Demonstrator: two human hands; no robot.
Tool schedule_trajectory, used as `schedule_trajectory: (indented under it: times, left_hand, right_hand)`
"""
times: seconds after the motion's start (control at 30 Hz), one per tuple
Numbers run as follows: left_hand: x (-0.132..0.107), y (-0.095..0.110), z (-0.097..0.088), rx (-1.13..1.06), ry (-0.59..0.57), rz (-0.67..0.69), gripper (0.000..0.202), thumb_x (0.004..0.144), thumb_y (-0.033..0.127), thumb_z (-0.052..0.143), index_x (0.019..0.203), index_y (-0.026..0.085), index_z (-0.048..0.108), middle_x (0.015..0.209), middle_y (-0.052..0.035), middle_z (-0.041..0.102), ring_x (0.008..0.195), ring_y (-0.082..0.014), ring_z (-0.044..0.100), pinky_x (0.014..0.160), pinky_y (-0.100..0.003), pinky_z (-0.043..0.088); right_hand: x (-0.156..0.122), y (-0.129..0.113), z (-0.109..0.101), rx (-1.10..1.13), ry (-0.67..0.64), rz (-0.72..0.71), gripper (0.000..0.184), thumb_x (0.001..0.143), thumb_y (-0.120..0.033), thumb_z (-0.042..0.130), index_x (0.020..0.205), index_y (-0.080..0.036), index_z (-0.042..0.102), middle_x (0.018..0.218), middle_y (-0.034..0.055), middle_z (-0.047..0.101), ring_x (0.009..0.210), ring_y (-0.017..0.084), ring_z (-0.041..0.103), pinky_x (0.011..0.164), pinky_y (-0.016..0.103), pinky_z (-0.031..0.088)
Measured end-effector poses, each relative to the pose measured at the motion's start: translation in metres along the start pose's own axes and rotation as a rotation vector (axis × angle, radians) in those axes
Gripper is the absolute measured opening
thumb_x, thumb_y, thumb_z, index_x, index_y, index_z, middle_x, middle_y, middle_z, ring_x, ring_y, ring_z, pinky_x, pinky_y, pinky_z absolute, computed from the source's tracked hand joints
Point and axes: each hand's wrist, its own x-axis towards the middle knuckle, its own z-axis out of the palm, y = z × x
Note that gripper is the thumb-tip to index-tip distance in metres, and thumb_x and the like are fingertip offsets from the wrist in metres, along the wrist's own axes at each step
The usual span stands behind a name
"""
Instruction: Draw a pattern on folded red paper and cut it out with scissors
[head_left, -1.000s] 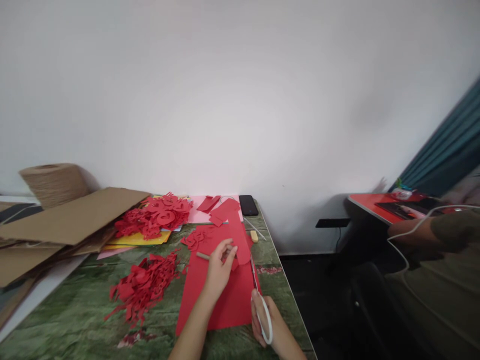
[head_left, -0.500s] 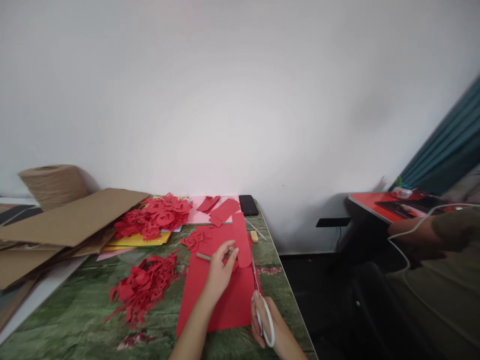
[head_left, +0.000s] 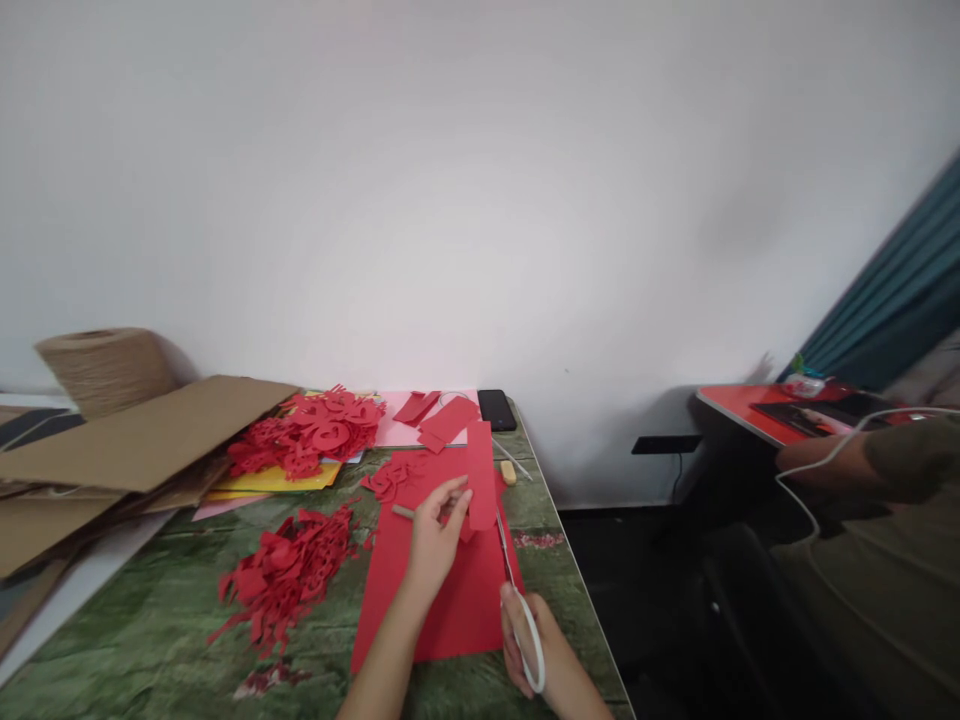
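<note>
On the green tabletop (head_left: 135, 640), I read the left hand (head_left: 436, 545) pinching a red paper strip (head_left: 481, 475), the right hand (head_left: 529, 640) curling around scissors (head_left: 506, 550), white wall (head_left: 480, 200) behind.

Carrier: we have a long table with a green mottled top (head_left: 127, 640).
Landmark: a large red paper sheet (head_left: 390, 610) lies near its right edge.
Left of the sheet: we find a heap of red paper cutouts (head_left: 285, 575).
Beyond the sheet: a pink paper sheet (head_left: 397, 428) and a black smartphone (head_left: 496, 410).
Right of the sheet: a small tan rectangular block (head_left: 508, 473) lies just beside it.
</note>
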Motion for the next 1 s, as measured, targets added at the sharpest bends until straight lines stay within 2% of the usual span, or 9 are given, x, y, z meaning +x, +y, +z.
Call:
schedule_trajectory:
  times: [0.17, 0.33, 0.5, 0.77, 1.0]
  left_hand:
    - [-0.001, -0.001, 0.001, -0.004, 0.019, -0.019, 0.031, 0.071, 0.034, 0.059, 0.095, 0.015, 0.064, 0.085, -0.0068, 0.068, 0.076, -0.0183, 0.060, 0.071, -0.029, 0.047]
    - [-0.001, 0.000, 0.001, -0.012, 0.026, -0.018, 0.030, 0.069, 0.034, 0.060, 0.094, 0.016, 0.066, 0.083, -0.0060, 0.069, 0.076, -0.0188, 0.061, 0.072, -0.030, 0.048]
    - [-0.001, 0.001, 0.001, -0.023, 0.036, -0.028, 0.032, 0.069, 0.035, 0.061, 0.093, 0.016, 0.066, 0.085, -0.0071, 0.069, 0.076, -0.0191, 0.062, 0.073, -0.031, 0.048]
    - [-0.004, 0.005, 0.003, 0.041, -0.059, 0.038, 0.029, 0.070, 0.033, 0.061, 0.093, 0.017, 0.066, 0.081, -0.0058, 0.069, 0.074, -0.0180, 0.061, 0.073, -0.031, 0.048]
    - [-0.004, 0.009, 0.002, 0.030, -0.032, 0.011, 0.029, 0.069, 0.035, 0.060, 0.092, 0.017, 0.066, 0.083, -0.0060, 0.069, 0.076, -0.0187, 0.061, 0.074, -0.031, 0.048]
  right_hand:
    - [-0.007, -0.008, -0.004, -0.032, -0.013, -0.044, 0.055, 0.067, -0.073, 0.039, 0.053, -0.020, 0.042, 0.038, -0.0071, 0.033, 0.028, 0.005, 0.031, 0.033, 0.021, 0.024]
    - [-0.010, -0.014, -0.005, -0.057, -0.040, -0.056, 0.057, 0.071, -0.071, 0.035, 0.047, -0.020, 0.041, 0.032, -0.0075, 0.027, 0.027, 0.006, 0.027, 0.034, 0.021, 0.026]
    - [-0.012, -0.015, -0.005, -0.054, -0.025, -0.062, 0.054, 0.068, -0.072, 0.039, 0.052, -0.020, 0.042, 0.035, -0.0076, 0.032, 0.028, 0.006, 0.030, 0.035, 0.021, 0.025]
    - [-0.006, -0.009, -0.001, -0.032, 0.001, -0.075, 0.058, 0.069, -0.074, 0.033, 0.049, -0.020, 0.040, 0.036, -0.0075, 0.028, 0.026, 0.005, 0.028, 0.031, 0.020, 0.019]
    - [-0.002, -0.002, -0.001, -0.014, 0.023, -0.066, 0.060, 0.064, -0.078, 0.036, 0.056, -0.019, 0.046, 0.039, -0.0068, 0.033, 0.027, 0.005, 0.028, 0.030, 0.020, 0.022]
